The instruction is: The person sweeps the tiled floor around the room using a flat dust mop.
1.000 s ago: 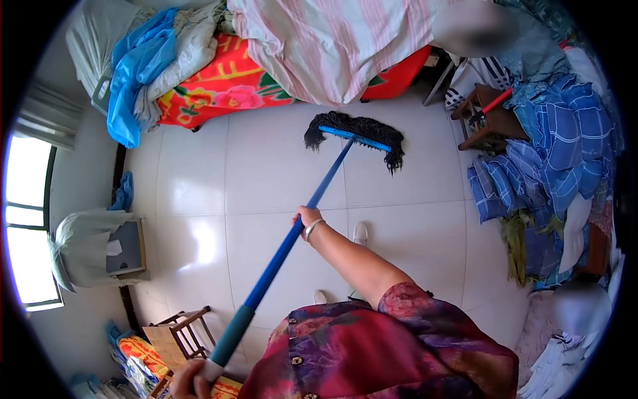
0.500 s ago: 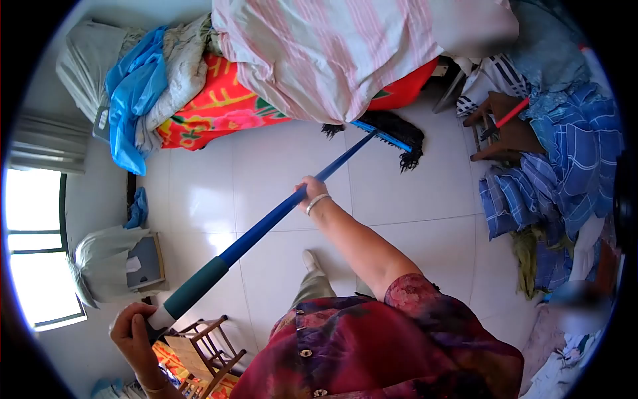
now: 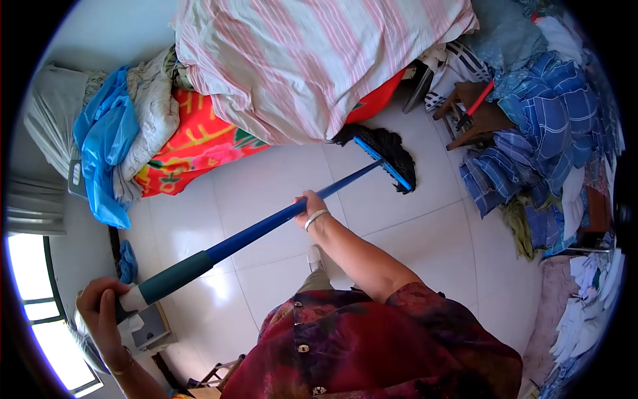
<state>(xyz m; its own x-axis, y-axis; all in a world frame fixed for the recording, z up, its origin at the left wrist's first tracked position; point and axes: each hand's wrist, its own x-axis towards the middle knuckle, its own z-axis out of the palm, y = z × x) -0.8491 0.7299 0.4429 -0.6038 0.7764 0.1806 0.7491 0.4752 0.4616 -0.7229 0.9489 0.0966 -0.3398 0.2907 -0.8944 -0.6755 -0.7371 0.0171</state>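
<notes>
A mop with a blue pole (image 3: 259,230) stretches diagonally across my view. My left hand (image 3: 103,307) is wrapped round the pole's upper end, next to a dark green grip sleeve (image 3: 175,276). Further down the pole, my right hand (image 3: 309,209) closes round the blue section, a bangle on its wrist. The mop's black strands (image 3: 393,154) lie on the tiled floor (image 3: 415,246), joined to a blue bar (image 3: 385,166). Part of the strands touches or passes beneath the hanging edge of a pink-striped sheet (image 3: 319,73); I cannot tell which.
A red floral cloth (image 3: 199,143) hangs below the sheet. At the left are a blue plastic bag (image 3: 106,143) and a window (image 3: 36,286). A wooden stool (image 3: 475,113) and blue checked fabric (image 3: 551,113) stand right of the mop. A wooden chair (image 3: 222,374) is low in view.
The mop head has come further out from the sheet's edge, showing more black strands. Both hands keep their hold on the pole. My view has turned, so the room appears shifted.
</notes>
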